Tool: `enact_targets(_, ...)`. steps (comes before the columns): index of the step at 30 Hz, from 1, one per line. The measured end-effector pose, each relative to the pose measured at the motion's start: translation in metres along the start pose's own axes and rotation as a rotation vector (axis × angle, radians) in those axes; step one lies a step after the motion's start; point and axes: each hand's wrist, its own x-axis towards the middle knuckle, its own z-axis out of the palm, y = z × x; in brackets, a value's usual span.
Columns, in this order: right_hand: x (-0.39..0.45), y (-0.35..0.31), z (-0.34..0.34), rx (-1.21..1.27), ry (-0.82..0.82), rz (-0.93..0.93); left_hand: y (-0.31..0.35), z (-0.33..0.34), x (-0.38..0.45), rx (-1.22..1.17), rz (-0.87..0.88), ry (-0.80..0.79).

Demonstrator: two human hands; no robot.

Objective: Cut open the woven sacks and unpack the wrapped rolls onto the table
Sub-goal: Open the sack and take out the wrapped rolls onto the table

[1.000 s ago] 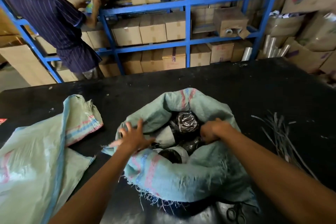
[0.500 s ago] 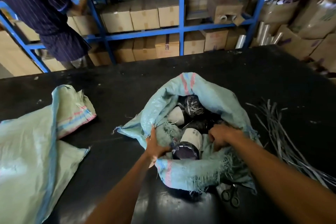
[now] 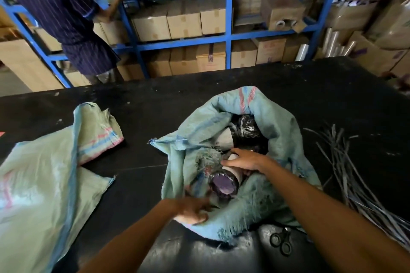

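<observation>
A pale green woven sack (image 3: 281, 131) stands open on the black table (image 3: 155, 106), its frayed cut rim folded down. Inside lie several rolls in dark wrap; the nearest wrapped roll (image 3: 223, 184) shows a purple end, another (image 3: 247, 125) lies at the back. My right hand (image 3: 243, 159) reaches into the mouth and rests on top of the nearest roll, fingers spread over it. My left hand (image 3: 192, 210) grips the near rim of the sack, fingers curled into the cloth. An emptied sack (image 3: 44, 175) lies flat at the left.
Black scissors (image 3: 280, 241) lie by the near edge, right of the sack. Cut grey straps (image 3: 355, 175) are strewn at the right. Beyond the table stand blue shelves (image 3: 228, 37) of cartons, and a person in a striped shirt (image 3: 60, 11) works there.
My left hand slid down to the near rim and pulled it lower. My right hand went from the right rim into the sack onto the nearest roll. The view shifted.
</observation>
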Motion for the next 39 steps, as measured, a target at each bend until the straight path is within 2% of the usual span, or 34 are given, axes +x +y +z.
enact_targets(2,0.004,0.005,0.000,0.040,-0.056,0.003,0.002,0.010,0.000,0.028,-0.129,-0.105)
enact_targets(4,0.006,0.011,-0.005,0.009,-0.091,-0.021,0.003,0.000,0.000,0.066,-0.227,-0.141)
enact_targets(5,0.006,0.016,-0.007,-0.001,-0.117,-0.026,0.006,-0.013,0.001,0.062,-0.221,-0.121)
enact_targets(6,0.001,0.017,-0.010,0.017,-0.140,-0.020,0.009,-0.027,0.002,0.027,-0.177,-0.007)
enact_targets(7,0.000,0.020,-0.014,0.066,-0.130,-0.005,0.013,-0.043,0.004,-0.032,-0.122,0.193)
enact_targets(8,-0.001,0.023,-0.017,0.132,-0.098,0.015,0.015,-0.060,0.006,-0.054,-0.061,0.477)
enact_targets(9,-0.002,0.026,-0.020,0.214,-0.032,0.025,0.017,-0.074,0.010,-0.022,0.021,0.762)
enact_targets(10,-0.003,0.027,-0.022,0.315,0.063,0.027,0.021,-0.083,0.014,0.054,0.103,0.970)
enact_targets(11,-0.002,0.030,-0.025,0.375,0.198,0.021,0.022,-0.087,0.022,0.149,0.183,1.049)
enact_targets(12,-0.001,0.032,-0.029,0.369,0.335,0.021,0.021,-0.085,0.032,0.258,0.220,1.024)
enact_targets(13,-0.003,0.032,-0.033,0.338,0.438,0.038,0.021,-0.079,0.040,0.356,0.217,0.901)
enact_targets(15,-0.002,0.038,-0.038,0.277,0.568,0.055,0.014,-0.068,0.045,0.506,0.056,0.628)
enact_targets(17,0.000,0.043,-0.041,0.280,0.614,0.064,0.000,-0.056,0.037,0.607,-0.129,0.408)
enact_targets(20,0.009,0.051,-0.036,0.335,0.598,0.070,-0.030,-0.019,0.029,0.531,-0.286,0.141)
enact_targets(23,0.013,0.045,-0.028,0.321,0.590,0.074,-0.035,0.020,0.036,0.512,-0.376,0.067)
enact_targets(27,0.017,0.044,-0.034,0.203,0.527,0.107,-0.011,-0.008,0.034,0.180,-0.423,-0.063)
enact_targets(29,0.022,0.049,-0.039,0.155,0.501,0.135,-0.003,-0.048,0.028,0.034,-0.434,-0.056)
enact_targets(31,0.022,0.046,-0.042,0.131,0.495,0.121,0.018,-0.094,0.019,-0.012,-0.345,-0.007)
enact_targets(32,0.022,0.044,-0.043,0.126,0.495,0.102,0.034,-0.115,0.014,-0.013,-0.322,0.093)
enact_targets(35,0.021,0.042,-0.045,0.149,0.470,0.083,0.066,-0.158,0.025,0.197,-0.368,0.628)
enact_targets(36,0.022,0.045,-0.045,0.164,0.463,0.078,0.068,-0.162,0.036,0.177,-0.369,0.722)
enact_targets(37,0.022,0.047,-0.045,0.186,0.456,0.076,0.064,-0.159,0.051,0.123,-0.344,0.733)
enact_targets(39,0.024,0.053,-0.045,0.225,0.447,0.064,0.052,-0.146,0.077,0.098,-0.303,0.578)
